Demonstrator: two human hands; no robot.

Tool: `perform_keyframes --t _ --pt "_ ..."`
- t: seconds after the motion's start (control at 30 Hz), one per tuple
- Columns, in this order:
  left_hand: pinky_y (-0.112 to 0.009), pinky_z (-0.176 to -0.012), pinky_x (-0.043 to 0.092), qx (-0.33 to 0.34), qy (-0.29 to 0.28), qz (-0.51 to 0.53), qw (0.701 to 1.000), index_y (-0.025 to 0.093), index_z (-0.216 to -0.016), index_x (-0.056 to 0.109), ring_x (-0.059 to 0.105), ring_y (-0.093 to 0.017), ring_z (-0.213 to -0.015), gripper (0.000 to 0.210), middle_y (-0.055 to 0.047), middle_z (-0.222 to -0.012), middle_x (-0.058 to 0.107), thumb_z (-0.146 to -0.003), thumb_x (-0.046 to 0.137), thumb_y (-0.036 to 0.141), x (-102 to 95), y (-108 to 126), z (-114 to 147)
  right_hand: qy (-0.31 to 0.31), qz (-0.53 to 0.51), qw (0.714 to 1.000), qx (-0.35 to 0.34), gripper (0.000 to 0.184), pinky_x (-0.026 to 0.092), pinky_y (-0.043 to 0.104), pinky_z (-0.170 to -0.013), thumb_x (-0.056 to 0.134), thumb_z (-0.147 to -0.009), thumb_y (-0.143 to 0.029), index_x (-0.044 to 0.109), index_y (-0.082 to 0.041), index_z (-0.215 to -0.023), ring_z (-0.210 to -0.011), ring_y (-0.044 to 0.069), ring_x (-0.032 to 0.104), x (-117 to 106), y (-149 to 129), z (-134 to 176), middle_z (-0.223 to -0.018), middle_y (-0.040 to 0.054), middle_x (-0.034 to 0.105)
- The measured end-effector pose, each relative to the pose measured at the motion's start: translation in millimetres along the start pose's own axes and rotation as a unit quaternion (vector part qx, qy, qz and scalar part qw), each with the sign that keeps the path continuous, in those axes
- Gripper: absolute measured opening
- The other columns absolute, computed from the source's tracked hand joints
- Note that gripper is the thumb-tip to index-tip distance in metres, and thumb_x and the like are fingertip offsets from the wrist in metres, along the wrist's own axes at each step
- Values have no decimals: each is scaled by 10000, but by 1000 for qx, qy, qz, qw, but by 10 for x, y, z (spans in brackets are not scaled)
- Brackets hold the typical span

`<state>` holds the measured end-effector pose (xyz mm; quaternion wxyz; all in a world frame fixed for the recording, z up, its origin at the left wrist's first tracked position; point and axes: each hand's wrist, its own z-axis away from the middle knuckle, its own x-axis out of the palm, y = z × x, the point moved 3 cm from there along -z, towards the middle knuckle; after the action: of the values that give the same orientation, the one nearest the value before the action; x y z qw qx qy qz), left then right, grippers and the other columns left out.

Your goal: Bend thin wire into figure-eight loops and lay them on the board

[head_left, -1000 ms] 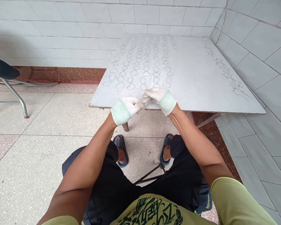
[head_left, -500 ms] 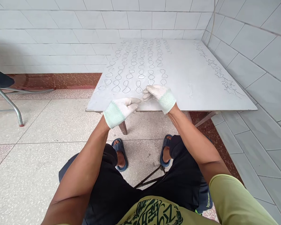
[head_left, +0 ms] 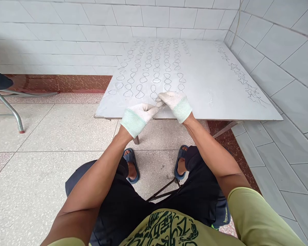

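Both my hands wear white gloves with pale green cuffs and meet above the front edge of a white board (head_left: 202,99). My left hand (head_left: 141,115) has its thumb and fingers pinched together, pointing right. Beside it my right hand (head_left: 172,102) is also closed, its fingertips against those of the left. Between them is a thin bent wire (head_left: 164,110), faint and mostly hidden by the gloves, so its full shape cannot be made out. Just beyond my fingers lies a figure-eight wire loop (head_left: 154,91) on the board.
Several rows of wire loops (head_left: 166,65) cover the board's left and middle. Along its right side runs a line of star-shaped wires (head_left: 242,79). Tiled walls (head_left: 277,48) border the back and right. A metal-legged chair (head_left: 9,107) stands at left.
My left hand has moved right and slightly up, bringing its fingertips to my right hand's. The right hand stays almost in place. The view has shifted slightly.
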<state>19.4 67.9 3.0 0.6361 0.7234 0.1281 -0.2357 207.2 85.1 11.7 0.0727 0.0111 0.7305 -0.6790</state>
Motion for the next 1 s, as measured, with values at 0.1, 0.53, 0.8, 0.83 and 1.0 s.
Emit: perform_keyframes --t 0.1,0.53,0.8,0.83,1.0 --pt "-332 -727 561 -12 9 20 1000 218 -773 770 724 -220 -734 361 -69 -759 805 -933 770 542 -17 16 3 -13 -5 1000 -2 417 686 339 -1007 798 -1029 -636 811 -241 -897 -1036 230 849 29 22 -10 -969 61 881" --pt "-307 -712 557 -12 40 51 998 212 -801 757 710 -194 -723 270 -74 -797 820 -933 734 446 -74 -24 -29 -14 -8 999 28 417 700 324 -850 866 -1005 -641 788 -250 -884 -838 194 824 -27 -27 -16 -924 52 873" --pt "-314 -778 598 -22 122 108 986 220 -810 706 741 -203 -789 305 -73 -834 814 -876 761 511 -80 11 26 -91 20 994 62 322 587 271 -537 934 -958 -406 771 -242 -735 -621 152 723 4 -115 114 -790 50 857" --pt "-315 -778 601 -18 122 114 986 217 -824 719 742 -203 -787 297 -73 -842 819 -873 765 506 -86 9 25 -92 10 993 67 309 565 249 -528 921 -971 -352 765 -233 -733 -605 136 712 23 -120 129 -769 42 847" --pt "-291 -758 602 2 18 144 989 206 -803 759 744 -189 -783 256 -72 -854 836 -821 795 459 -87 -25 -68 -85 -35 992 91 277 530 220 -547 826 -1034 -192 760 -212 -766 -567 107 681 66 -88 144 -708 10 802"
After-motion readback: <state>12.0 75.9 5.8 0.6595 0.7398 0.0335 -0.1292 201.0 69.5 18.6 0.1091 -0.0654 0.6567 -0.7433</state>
